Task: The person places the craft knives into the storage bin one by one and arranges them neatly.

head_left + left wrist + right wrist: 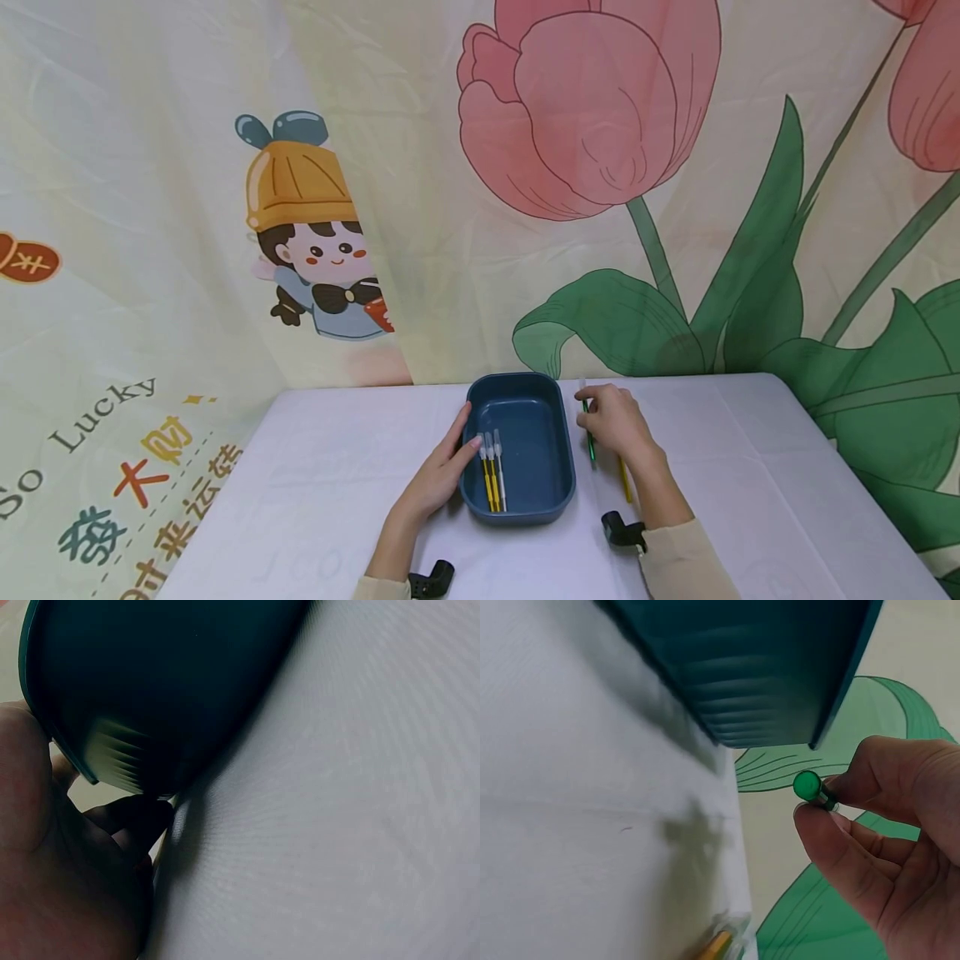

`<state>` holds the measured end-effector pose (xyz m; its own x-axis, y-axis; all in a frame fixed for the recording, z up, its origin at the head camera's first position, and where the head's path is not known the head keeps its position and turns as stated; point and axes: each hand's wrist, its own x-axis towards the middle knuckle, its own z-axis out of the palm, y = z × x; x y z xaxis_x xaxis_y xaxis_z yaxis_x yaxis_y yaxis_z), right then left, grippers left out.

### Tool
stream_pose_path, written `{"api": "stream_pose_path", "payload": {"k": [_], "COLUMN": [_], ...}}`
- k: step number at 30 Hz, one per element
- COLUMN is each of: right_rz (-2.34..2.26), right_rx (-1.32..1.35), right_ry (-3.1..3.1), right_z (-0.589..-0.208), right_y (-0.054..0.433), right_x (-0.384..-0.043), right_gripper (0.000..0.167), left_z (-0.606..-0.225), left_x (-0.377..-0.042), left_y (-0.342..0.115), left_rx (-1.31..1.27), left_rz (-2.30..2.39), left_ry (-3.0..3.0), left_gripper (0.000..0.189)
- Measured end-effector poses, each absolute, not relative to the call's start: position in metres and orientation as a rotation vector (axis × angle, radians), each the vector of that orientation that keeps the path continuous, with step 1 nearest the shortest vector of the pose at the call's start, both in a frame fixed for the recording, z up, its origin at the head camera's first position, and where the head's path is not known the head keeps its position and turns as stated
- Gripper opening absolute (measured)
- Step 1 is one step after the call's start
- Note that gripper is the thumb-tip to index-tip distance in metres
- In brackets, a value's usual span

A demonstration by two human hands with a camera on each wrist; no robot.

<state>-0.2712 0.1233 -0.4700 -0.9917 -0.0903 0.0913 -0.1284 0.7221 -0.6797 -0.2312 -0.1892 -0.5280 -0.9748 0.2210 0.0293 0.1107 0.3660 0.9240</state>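
A dark blue rectangular tray (534,454) stands on the white table, and my left hand (438,475) grips its left wall, thumb at the rim and fingers along the outside. Inside the tray, on its left side, lie three slim sticks (492,483) with clear tops, two yellow and one whitish. To the right of the tray, my right hand (618,421) pinches a green pen-like stick (808,786) between thumb and fingers. Its round green end faces the camera in the right wrist view, raised over the table. Below that hand a yellow stick (625,482) lies on the table.
The white-covered table (330,475) reaches back to a printed curtain (427,250) with tulips and a cartoon figure. Black wrist cameras sit on both of my wrists, the right one (622,531) close over the tabletop.
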Motion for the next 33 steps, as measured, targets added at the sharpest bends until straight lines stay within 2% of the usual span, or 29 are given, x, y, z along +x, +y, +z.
{"api": "stream_pose_path", "payload": {"k": [16,23,33], "right_rz": [1.243,1.217,1.295], "right_rx": [0.257,0.289,0.306], "right_ry": [-2.772,-2.743,-2.703], "right_z": [-0.445,-0.442,-0.437], "right_y": [0.112,0.107,0.103], "right_x": [-0.257,-0.254,-0.250], "right_gripper": [0.040,0.040,0.043], "left_z": [-0.524,-0.527,-0.525], "left_x": [-0.229,-0.229,-0.228], "left_y": [-0.189,-0.189,-0.188], "left_rx": [0.292,0.306,0.286], "left_rz": [1.683,1.690,1.666], "left_ry": [2.501,2.502,2.521], "left_gripper": [0.067,0.071,0.067]}}
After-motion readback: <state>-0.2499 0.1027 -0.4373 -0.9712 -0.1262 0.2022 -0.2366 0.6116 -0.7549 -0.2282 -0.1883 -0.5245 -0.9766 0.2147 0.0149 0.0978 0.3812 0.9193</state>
